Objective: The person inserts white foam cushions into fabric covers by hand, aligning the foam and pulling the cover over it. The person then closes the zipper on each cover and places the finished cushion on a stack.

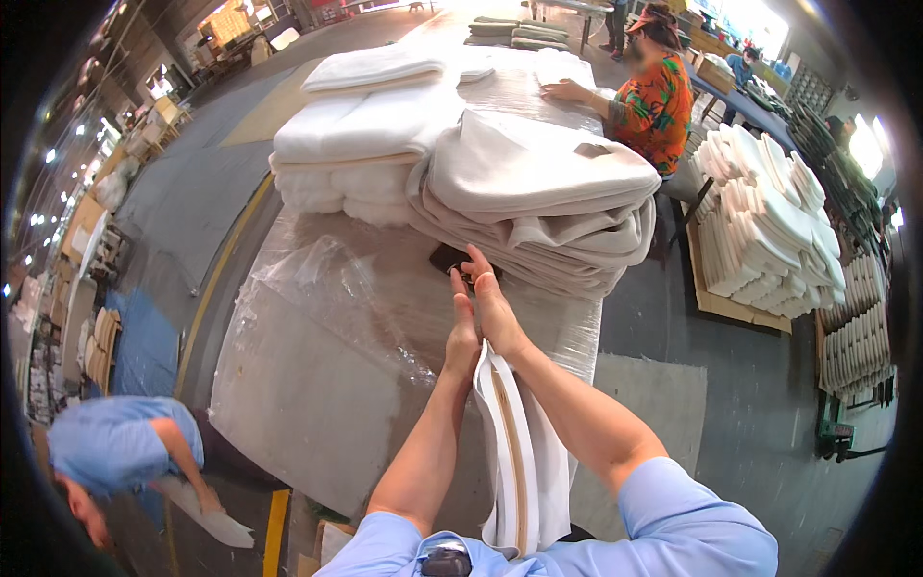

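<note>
My left hand (462,332) and my right hand (498,313) are close together above the plastic-covered table, palms facing and fingers stretched forward. No held thing shows between the fingers, though the gap between the palms is partly hidden. A white folded fabric piece (550,471) with a tan strip along its edge stands between my forearms, its upper end by my wrists. Just beyond my fingertips lies a small dark object (447,258), partly covered by my hands. Behind it rises a stack of off-white fabric covers (538,178), creased and folded.
White padded pieces (356,120) are piled at the table's far left. Loose clear plastic (332,288) wrinkles across the table (288,404). Across from me, a person in an orange patterned top (654,106) reaches over it. Another person (130,447) bends at lower left. White stacks (764,221) stand right.
</note>
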